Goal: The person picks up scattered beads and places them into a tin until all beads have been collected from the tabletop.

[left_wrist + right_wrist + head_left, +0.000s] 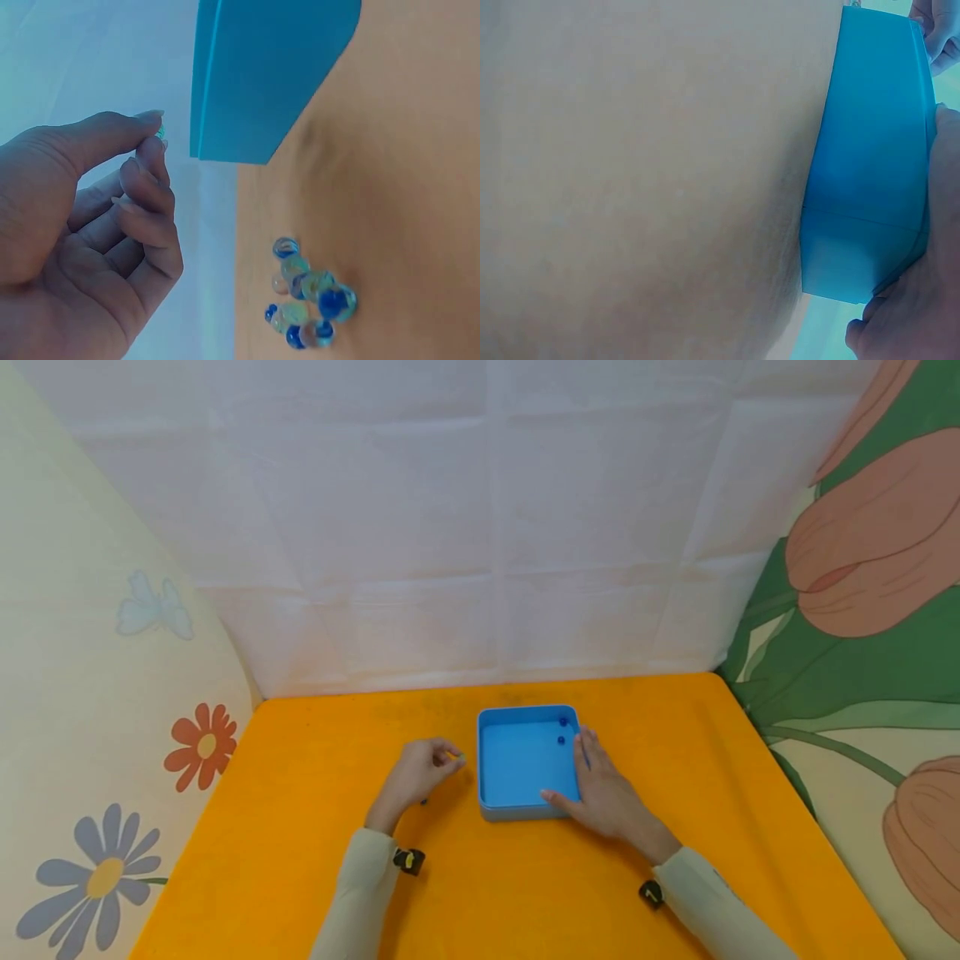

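Note:
My left hand (420,772) is just left of a square blue box (528,766), apart from it. Thumb and index finger pinch a small greenish glass marble (160,131), which is mostly covered by the fingertips. Its other fingers are curled in. My right hand (607,793) rests on the box's right side, fingers extended along the rim and thumb across the front right corner. Inside the box, two dark blue marbles (561,740) appear near the back right. A cluster of clear, green and blue marbles (319,292) lies on the table under the left hand.
An orange-yellow table (337,877) carries the box. A white sheet (480,527) hangs behind its back edge. Flower-printed cloths flank it, one on the left (112,693) and one on the right (862,610). The left forearm hides most of the marble cluster in the head view.

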`<state>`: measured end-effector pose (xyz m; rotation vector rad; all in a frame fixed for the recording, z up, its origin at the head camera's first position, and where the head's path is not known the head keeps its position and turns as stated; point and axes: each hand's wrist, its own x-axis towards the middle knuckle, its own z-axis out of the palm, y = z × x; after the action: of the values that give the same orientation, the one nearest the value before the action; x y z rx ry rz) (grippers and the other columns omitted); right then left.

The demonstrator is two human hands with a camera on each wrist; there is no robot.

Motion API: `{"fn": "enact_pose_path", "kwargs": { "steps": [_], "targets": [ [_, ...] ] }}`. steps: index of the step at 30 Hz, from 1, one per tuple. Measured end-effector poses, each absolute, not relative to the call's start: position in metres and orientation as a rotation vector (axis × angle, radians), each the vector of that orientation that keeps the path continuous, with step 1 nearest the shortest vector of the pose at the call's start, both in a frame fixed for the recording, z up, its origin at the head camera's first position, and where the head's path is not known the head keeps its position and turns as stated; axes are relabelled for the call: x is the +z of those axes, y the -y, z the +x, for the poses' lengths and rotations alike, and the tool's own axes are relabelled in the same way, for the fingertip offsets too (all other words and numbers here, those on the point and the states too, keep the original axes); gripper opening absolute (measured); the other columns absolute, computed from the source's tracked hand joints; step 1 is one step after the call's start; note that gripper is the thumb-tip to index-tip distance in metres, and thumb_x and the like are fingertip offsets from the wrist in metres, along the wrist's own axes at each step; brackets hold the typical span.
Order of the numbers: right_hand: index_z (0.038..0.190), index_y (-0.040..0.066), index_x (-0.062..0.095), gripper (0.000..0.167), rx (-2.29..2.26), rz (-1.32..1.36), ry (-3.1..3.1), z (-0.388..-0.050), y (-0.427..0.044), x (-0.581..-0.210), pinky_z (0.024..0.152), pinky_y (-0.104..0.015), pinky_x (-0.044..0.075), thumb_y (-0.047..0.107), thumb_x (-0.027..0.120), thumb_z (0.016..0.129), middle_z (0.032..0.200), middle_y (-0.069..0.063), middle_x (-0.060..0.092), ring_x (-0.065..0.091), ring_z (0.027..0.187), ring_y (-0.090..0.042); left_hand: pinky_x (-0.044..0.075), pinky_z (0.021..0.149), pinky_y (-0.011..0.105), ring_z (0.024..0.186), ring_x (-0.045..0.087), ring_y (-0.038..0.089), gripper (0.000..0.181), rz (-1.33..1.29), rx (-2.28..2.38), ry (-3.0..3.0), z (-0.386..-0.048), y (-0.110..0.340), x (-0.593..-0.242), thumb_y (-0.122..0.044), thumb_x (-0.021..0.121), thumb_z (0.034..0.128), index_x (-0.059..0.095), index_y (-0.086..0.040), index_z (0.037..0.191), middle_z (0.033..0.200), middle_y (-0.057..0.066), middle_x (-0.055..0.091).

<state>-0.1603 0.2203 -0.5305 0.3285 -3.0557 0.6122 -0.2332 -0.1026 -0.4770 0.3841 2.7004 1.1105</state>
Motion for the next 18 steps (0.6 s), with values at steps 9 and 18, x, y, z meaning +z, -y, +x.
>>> {"fn": "enact_pose_path", "kwargs": {
  "steps": [9, 18],
  "targets": [
    [0.166, -0.005, 0.011, 0.116, 0.614, 0.323, 3.058, -0.161, -0.221, -0.531, 0.123, -0.060, 0.036, 0.077, 0.052, 0.095, 0.177, -0.024, 0.004, 0.013, 0.164, -0.043, 0.054, 0.069, 0.030, 0.077, 0.061, 0.015, 0.020, 0.424, 1.105, -2.708, -0.239, 0.089, -0.477, -0.028, 0.076, 0.0987, 0.078, -0.010, 0.109, 0.090, 0.002, 0.072],
    [0.166, -0.004, 0.011, 0.116, 0.622, 0.318, 3.056, -0.161, -0.219, -0.531, 0.124, -0.060, 0.035, 0.078, 0.052, 0.095, 0.177, -0.023, 0.004, 0.013, 0.164, -0.043, 0.054, 0.068, 0.029, 0.075, 0.062, 0.015, 0.022, 0.451, 1.163, -2.682, -0.244, 0.078, -0.475, -0.027, 0.074, 0.0995, 0.080, -0.009, 0.110, 0.090, 0.004, 0.076]
  ]
}}
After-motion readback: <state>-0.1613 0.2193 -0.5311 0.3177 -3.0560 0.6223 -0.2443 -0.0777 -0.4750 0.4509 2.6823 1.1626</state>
